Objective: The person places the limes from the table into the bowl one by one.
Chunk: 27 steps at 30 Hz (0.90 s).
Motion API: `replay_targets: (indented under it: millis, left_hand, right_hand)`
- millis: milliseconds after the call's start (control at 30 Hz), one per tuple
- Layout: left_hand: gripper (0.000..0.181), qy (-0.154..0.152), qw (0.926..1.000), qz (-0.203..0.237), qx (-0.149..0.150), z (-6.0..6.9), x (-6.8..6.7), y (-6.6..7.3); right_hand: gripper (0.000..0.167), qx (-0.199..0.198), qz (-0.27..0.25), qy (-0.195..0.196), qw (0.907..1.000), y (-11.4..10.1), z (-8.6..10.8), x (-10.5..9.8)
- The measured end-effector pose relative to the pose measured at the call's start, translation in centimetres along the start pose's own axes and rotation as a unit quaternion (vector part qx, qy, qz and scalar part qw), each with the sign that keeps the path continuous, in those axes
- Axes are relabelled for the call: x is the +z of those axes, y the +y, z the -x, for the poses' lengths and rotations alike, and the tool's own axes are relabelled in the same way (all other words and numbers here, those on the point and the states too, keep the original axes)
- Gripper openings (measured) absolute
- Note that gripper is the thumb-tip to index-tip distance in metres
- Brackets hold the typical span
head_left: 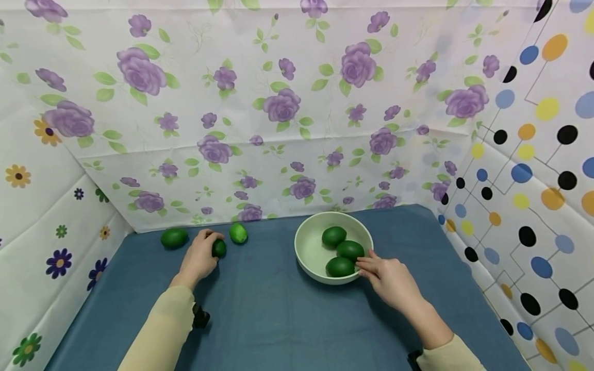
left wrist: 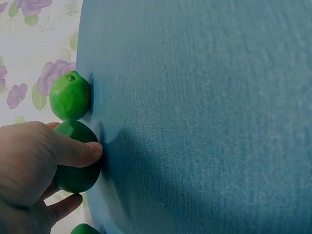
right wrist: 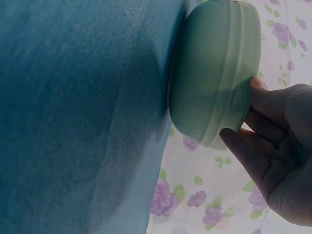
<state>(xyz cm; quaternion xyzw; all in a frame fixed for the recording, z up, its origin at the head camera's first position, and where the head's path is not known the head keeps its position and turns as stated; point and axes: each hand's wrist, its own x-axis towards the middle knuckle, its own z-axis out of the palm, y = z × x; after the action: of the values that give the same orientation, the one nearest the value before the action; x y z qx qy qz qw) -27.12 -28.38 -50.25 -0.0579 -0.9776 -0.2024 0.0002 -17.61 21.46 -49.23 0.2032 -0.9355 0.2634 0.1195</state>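
Observation:
My left hand (head_left: 200,256) pinches a dark green avocado (left wrist: 80,179) at the left of the table, thumb across its front in the left wrist view. Beside it sits a brighter green lime (head_left: 238,233) with a small nub, close to the held avocado. Left of the hand lies another dark green avocado (head_left: 174,238). On the right, my right hand (head_left: 393,281) holds the rim of a pale green bowl (head_left: 307,257), with some fingertips over the edge. Inside the bowl rest three dark green avocados (head_left: 334,236). The right wrist view shows the bowl's outer wall (right wrist: 209,73).
A blue cloth (head_left: 278,319) covers the table. Behind it hangs a white sheet with purple flowers (head_left: 283,105). Patterned sheets also close off both sides, with daisies (head_left: 58,263) on the left and coloured dots (head_left: 542,267) on the right.

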Motion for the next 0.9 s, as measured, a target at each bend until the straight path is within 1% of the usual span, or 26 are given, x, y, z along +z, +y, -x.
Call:
replay_targets:
  millis: [133,333,467,600,900]
  left_hand:
    - [0.056,0.001,1.0,-0.008,0.006,0.07,0.04,-0.03]
    - [0.053,0.014,0.9996,-0.015,0.017,0.11,0.13,-0.21]
    - [0.053,0.016,0.9998,-0.01,0.012,0.14,0.05,-0.29]
    - [0.055,0.011,0.9999,-0.001,0.0,0.21,-0.08,-0.32]
    - [0.057,0.012,0.9999,0.009,-0.008,0.16,0.12,-0.45]
  right_hand:
    - [0.031,0.002,-0.001,-0.004,1.0,0.02,-0.05,-0.05]
    - [0.031,0.002,0.002,-0.006,1.0,0.03,-0.07,-0.1]
    - [0.031,0.001,0.003,-0.005,1.0,-0.01,-0.1,-0.18]
    - [0.031,-0.001,0.002,-0.004,1.0,-0.02,-0.19,-0.2]
    - [0.031,0.0,0.003,-0.003,1.0,0.18,-0.14,-0.04]
